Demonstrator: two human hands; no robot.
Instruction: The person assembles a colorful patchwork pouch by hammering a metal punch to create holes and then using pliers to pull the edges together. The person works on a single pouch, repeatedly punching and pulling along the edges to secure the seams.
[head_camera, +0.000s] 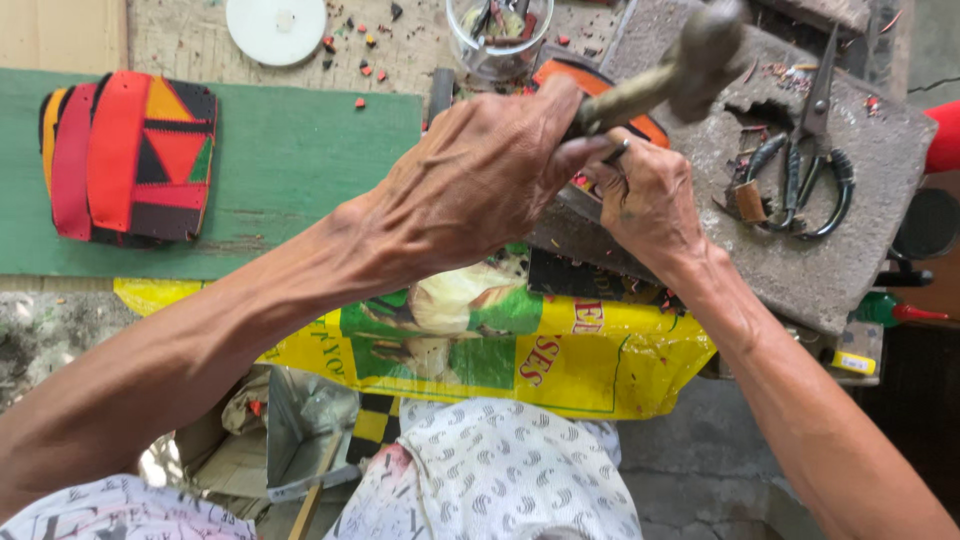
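Left hand grip: the left hand (480, 175) is closed in a fist around the handle of a hammer (665, 75), near its lower end.
Hammer: raised and tilted above the stone slab (800, 250), its blurred metal head up toward the slab's far edge.
Right hand grip: the right hand (645, 195) rests on the slab, fingers pinched shut on a small thin metal tool (617, 152); its tip is hidden.
Workpiece: an orange and black leather piece (600, 85) lies on the slab, mostly covered by both hands.
Handling: the hammer looks head-heavy and rigid, best held low on the handle; the leather looks soft and bendable, likely to shift unless pinned flat.
On the slab: black-handled scissors (810, 165) lie to the right of the hands.
Left of the slab: a green board (290, 160) carries a red, orange and black patchwork piece (130, 155).
Beyond the slab: a clear jar (498, 35) and a white lid (275, 28).
Below the slab: a yellow printed sack (560, 355).
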